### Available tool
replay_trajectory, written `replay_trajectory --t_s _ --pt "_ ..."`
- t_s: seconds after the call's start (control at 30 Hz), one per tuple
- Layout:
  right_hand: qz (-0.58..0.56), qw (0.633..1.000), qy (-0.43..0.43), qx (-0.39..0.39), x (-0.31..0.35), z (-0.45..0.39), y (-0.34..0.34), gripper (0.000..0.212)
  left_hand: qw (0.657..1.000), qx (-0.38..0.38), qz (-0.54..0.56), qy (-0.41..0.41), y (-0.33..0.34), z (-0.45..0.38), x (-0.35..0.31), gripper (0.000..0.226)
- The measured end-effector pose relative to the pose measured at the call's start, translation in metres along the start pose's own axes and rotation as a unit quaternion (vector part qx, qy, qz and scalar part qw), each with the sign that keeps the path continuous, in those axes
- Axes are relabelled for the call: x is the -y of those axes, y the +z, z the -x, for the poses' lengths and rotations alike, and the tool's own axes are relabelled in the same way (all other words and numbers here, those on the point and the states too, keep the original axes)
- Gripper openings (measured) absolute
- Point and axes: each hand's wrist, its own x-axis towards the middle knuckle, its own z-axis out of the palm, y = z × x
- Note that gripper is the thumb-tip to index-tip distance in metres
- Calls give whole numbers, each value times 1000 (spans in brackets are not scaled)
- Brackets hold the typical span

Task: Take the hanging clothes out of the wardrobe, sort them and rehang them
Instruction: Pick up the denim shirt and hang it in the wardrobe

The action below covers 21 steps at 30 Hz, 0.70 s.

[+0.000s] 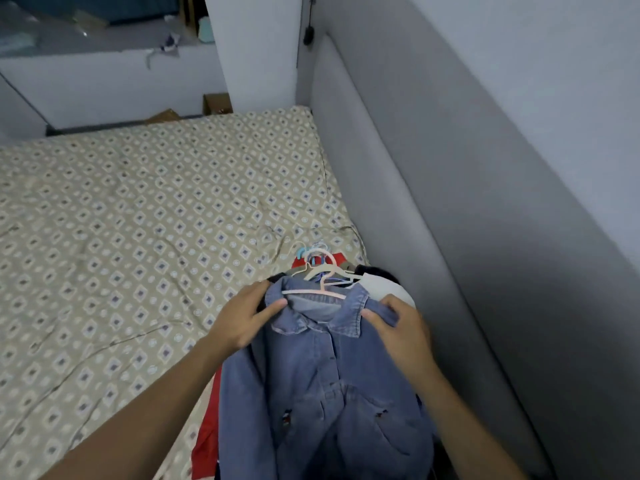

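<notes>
Blue denim button-up shirt (pixel 325 386) on a pink plastic hanger (pixel 323 287) lies atop a pile of hung clothes at the bed's right edge, against the grey padded headboard (pixel 433 209). Left hand (pixel 242 317) w/ thumb pinching the left shoulder; right hand (pixel 398 327) w/ fingers curled on the right collar. Beige diamond-print bedsheet (pixel 138 220) spreads wide to the left. No writing legible.

No text, label, brand, number or sign can be read anywhere. The denim shirt (pixel 332 386) bears two small embroidered marks on its chest, too small and blurred to make out as letters.
</notes>
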Motion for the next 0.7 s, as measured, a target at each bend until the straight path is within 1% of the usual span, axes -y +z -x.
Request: replay_trajectory --t_s 0.07,0.2,0.3,0.4,0.53,0.7 --pt "-4 999 -9 -31 19 38 -17 40 998 -2 2 59 -18 21 -20 43" --pt "21 993 -13 -116 55 131 -45 44 989 -3 -2 148 -46 65 -65 52" --pt "21 985 -8 -171 74 201 -62 37 977 1 15 213 -62 94 -100 52" --pt "-9 974 -23 -226 96 273 -78 28 957 5 16 288 -74 118 -140 58" --pt "-33 946 -6 -322 119 371 -88 23 918 13 1 395 -85 151 -209 63" --pt "-37 902 13 -430 145 496 -87 31 841 39 -8 540 -79 203 -297 56"
